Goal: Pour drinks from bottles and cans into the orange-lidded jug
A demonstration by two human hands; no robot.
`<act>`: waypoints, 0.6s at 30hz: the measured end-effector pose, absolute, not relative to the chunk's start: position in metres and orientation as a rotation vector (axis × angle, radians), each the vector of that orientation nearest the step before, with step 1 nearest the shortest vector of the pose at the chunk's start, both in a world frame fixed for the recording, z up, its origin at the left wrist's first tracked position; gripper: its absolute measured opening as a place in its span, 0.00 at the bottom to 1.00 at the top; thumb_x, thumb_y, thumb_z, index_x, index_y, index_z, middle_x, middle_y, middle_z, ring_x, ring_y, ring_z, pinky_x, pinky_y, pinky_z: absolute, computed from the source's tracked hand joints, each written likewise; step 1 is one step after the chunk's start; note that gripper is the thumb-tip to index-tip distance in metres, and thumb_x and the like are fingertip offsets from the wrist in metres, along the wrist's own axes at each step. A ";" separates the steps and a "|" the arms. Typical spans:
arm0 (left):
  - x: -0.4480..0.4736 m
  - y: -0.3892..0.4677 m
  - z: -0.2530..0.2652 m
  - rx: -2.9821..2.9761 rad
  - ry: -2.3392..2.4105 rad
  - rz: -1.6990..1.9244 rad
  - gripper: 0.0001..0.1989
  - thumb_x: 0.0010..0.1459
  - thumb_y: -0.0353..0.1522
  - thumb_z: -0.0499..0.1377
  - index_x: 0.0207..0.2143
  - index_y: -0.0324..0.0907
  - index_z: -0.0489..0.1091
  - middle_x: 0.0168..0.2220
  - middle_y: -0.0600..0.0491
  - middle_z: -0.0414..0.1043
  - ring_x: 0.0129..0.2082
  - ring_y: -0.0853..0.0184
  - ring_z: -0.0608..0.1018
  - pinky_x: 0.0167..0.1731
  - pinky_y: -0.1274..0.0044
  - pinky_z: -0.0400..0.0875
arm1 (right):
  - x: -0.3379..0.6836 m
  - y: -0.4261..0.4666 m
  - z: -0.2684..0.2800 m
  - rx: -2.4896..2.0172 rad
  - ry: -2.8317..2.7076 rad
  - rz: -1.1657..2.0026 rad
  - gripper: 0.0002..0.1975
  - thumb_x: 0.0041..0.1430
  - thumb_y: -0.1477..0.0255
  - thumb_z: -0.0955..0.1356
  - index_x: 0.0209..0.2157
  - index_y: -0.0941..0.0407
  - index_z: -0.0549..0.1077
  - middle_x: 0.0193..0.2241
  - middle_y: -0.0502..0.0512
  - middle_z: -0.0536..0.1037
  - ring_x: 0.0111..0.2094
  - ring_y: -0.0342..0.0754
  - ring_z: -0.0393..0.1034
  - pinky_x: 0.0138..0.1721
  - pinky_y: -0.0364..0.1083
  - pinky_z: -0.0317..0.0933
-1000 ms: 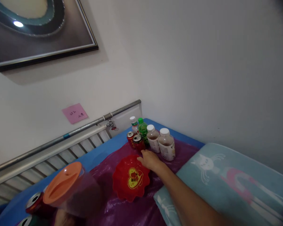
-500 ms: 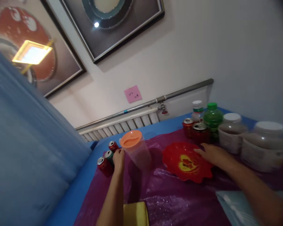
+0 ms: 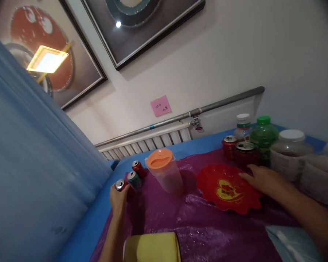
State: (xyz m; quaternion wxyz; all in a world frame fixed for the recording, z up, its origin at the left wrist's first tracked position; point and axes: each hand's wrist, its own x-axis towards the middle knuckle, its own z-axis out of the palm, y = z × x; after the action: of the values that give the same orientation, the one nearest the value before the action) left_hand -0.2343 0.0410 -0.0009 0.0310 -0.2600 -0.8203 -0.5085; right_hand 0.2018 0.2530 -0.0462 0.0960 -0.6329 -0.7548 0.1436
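My left hand (image 3: 118, 201) is around the nearest red soda can (image 3: 120, 185), its thumb and fingers on either side of the can, which stands upright. Just beyond stand a green soda can (image 3: 134, 180) and another red can (image 3: 138, 169). To their right is a clear plastic pitcher (image 3: 167, 179) with an orange lid (image 3: 160, 160). My right hand (image 3: 264, 179), thumb and fingers apart, hovers at or rests on the right rim of a red scalloped plate (image 3: 207, 185) with a yellow heart print; whether it touches is unclear. A larger dark red can (image 3: 245, 155) stands just behind that hand.
A smaller red can (image 3: 229, 147), a white-capped bottle (image 3: 242, 129), a green bottle (image 3: 263, 136) and two white-lidded jars (image 3: 291, 154) crowd the right. A folded yellow cloth (image 3: 153, 248) and pale blue packet (image 3: 292, 243) lie nearest. A blue curtain (image 3: 38, 156) hangs left.
My left hand has moved from beside the green can toward me and left, onto the nearest red can. My right hand stays by the plate. The view has shifted slightly.
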 end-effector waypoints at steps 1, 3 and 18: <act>-0.229 0.035 0.003 -0.797 -2.514 -1.551 0.24 0.51 0.36 0.65 0.49 0.38 0.67 0.48 0.45 0.70 0.50 0.55 0.72 0.52 0.58 0.65 | 0.201 0.249 -0.040 -1.849 -2.193 0.389 0.24 0.65 0.66 0.60 0.54 0.69 0.68 0.50 0.79 0.72 0.51 0.66 0.71 0.49 0.56 0.62; -0.211 0.022 0.015 -0.898 -2.481 -1.577 0.30 0.44 0.38 0.68 0.50 0.39 0.67 0.49 0.45 0.71 0.53 0.52 0.71 0.54 0.60 0.63 | 0.195 0.237 -0.025 -1.705 -2.082 0.421 0.24 0.63 0.66 0.61 0.54 0.67 0.69 0.51 0.77 0.72 0.51 0.66 0.70 0.50 0.57 0.62; -0.021 0.045 0.051 -2.395 -1.960 -2.138 0.37 0.43 0.36 0.71 0.57 0.48 0.65 0.59 0.50 0.68 0.57 0.58 0.70 0.57 0.69 0.62 | 0.162 0.163 0.015 -0.235 -1.781 2.157 0.44 0.30 0.72 0.77 0.55 0.57 0.69 0.50 0.58 0.76 0.51 0.61 0.69 0.52 0.54 0.62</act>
State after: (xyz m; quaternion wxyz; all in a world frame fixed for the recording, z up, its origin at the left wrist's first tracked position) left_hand -0.0208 0.0452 0.0505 -0.3051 -0.6065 -0.4961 -0.5413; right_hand 0.1618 0.1629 0.0153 0.1663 -0.0825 -0.6256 0.7578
